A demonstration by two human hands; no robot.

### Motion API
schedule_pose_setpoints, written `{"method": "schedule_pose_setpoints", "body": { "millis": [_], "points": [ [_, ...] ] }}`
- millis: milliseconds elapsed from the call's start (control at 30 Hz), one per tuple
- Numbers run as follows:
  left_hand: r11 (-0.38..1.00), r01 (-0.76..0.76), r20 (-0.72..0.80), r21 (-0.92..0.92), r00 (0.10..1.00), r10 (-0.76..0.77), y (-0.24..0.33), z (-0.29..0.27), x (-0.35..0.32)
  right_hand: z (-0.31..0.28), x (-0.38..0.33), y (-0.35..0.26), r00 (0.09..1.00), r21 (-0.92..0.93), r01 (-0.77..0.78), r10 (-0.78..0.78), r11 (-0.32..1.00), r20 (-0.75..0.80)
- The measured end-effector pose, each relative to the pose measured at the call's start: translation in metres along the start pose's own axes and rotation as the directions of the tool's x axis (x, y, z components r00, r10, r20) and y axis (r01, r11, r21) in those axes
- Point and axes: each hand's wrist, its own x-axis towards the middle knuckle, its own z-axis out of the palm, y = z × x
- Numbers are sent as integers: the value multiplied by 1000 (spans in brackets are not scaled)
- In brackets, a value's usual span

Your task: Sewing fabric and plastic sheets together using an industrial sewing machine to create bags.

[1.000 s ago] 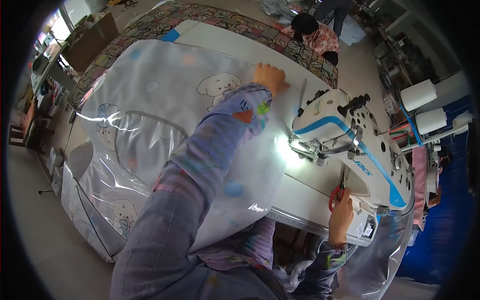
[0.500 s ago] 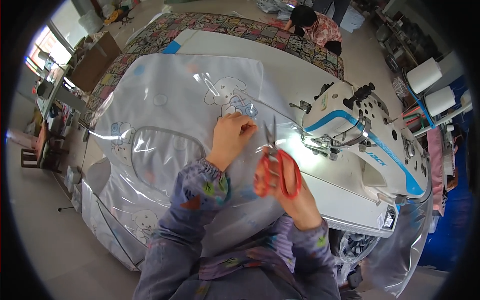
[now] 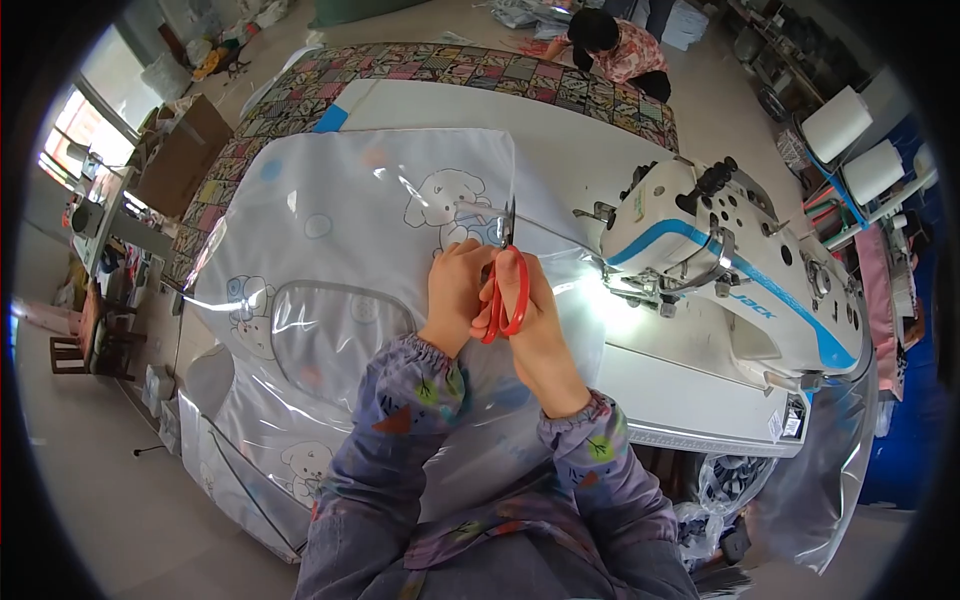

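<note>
A pale, glossy plastic sheet [image 3: 340, 180] printed with cartoon dogs spreads over the white table of a sewing machine [image 3: 690, 240]. On it rests my left hand [image 3: 458, 295], fingers curled in; whatever they pinch is hidden. Red-handled scissors [image 3: 521, 300] are gripped in my right hand [image 3: 545, 345], right beside the left. Their blades point away from me and look nearly closed, over the printed dog. A thin grey strip [image 3: 535, 224] runs from near the blades toward the lit needle area of the machine.
Patchwork-patterned cloth [image 3: 420, 68] covers the table's far edge. White thread cones [image 3: 838, 125] stand at the right. Clear plastic [image 3: 815, 480] hangs off the right side. A person [image 3: 625, 50] crouches beyond the table. A cardboard box [image 3: 183, 155] and a wooden chair [image 3: 95, 335] are at the left.
My right hand has brought the scissors up and left, next to my left hand. Their blades, spread before, have come together. The left hand has stayed near the same spot on the sheet.
</note>
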Motion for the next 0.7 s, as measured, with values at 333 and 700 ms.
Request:
{"method": "schedule_pose_setpoints", "body": {
  "millis": [333, 700],
  "points": [
    [999, -27, -10, -21, 1000, 26, -8, 5, -3, -84, -110, -18, 976, -510, 211, -212, 834, 58],
    [990, -144, -78, 2, 986, 144, 56, -12, -49, -262, -194, 26, 544, -952, 80, -813, 296, -207]
  ]
}}
